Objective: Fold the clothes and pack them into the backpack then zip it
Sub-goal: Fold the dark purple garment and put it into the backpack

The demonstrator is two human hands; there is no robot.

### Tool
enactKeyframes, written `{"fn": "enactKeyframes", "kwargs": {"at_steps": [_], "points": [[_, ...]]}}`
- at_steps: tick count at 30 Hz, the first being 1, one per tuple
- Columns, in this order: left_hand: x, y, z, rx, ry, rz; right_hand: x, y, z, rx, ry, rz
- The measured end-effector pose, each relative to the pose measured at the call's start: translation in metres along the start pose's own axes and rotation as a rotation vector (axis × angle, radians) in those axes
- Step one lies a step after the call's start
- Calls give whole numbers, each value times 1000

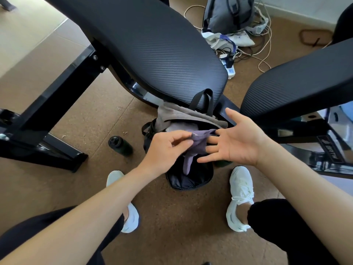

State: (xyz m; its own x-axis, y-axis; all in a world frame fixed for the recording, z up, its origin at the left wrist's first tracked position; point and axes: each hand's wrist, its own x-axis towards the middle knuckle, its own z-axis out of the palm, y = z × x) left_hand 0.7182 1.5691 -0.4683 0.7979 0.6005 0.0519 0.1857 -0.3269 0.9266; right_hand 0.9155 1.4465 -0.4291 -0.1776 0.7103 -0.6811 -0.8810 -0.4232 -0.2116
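Note:
A black backpack stands open on the floor between my feet, its grey upper part leaning against a bench. A purple cloth hangs over the opening, and pale clothes show inside. My left hand pinches the purple cloth by its left edge. My right hand is spread palm up beside the cloth, its fingertips close to the fabric; I cannot tell whether they touch it.
Two padded black benches stand beyond the backpack. A dark bottle lies on the brown floor at the left. A grey backpack, white bags and tangled cables sit at the back. My white shoes flank the backpack.

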Motion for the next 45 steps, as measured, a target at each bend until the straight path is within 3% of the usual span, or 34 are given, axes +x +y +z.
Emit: {"fn": "enactKeyframes", "kwargs": {"at_steps": [5, 10, 12, 25, 34, 38, 40, 43, 45], "points": [[-7, 2, 10, 84, 55, 118, -1, 2, 2, 55, -23, 25], [-13, 4, 15, 298, 350, 331, 3, 5, 3, 117, -31, 19], [-17, 3, 18, 377, 395, 413, 3, 6, 6, 106, -31, 17], [-11, -8, 10, 587, 0, 614, -2, 5, 8, 97, 13, 2], [-9, -12, 9, 684, 80, 530, -5, 8, 19, 121, -44, -2], [0, -16, -4, 621, 183, 411, -15, -1, 21, 145, 54, -121], [5, -15, -12, 483, 247, 282, -19, -6, 21, -22, 159, -175], [12, -9, -17, 230, 257, 87, -10, -3, 15, -530, 422, -366], [16, -3, -19, 53, 224, -18, -1, 3, 9, -851, 509, -518]]}}
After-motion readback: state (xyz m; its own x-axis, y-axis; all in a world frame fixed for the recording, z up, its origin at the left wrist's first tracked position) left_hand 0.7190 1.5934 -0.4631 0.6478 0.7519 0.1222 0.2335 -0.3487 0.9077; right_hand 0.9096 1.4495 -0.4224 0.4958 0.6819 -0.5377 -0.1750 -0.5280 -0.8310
